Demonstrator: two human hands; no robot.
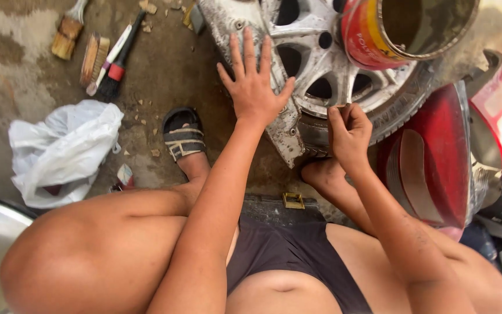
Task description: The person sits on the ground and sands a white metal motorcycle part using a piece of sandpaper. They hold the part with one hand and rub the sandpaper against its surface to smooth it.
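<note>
**Both hands on the wheel**

The silver spoked alloy wheel (pixel 321 64) lies ahead, tilted. The left hand (pixel 255 87) presses flat, fingers spread, on a spoke; the right hand (pixel 348 136), nearer the tyre, is curled, pinching something small against the rim edge.

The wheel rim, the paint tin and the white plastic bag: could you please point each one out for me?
wheel rim (pixel 315 55): head view, on a dirty silver spoke.
paint tin (pixel 362 36): head view, on its red outer wall.
white plastic bag (pixel 65 148): head view, on the crumpled middle of the bag.
</note>
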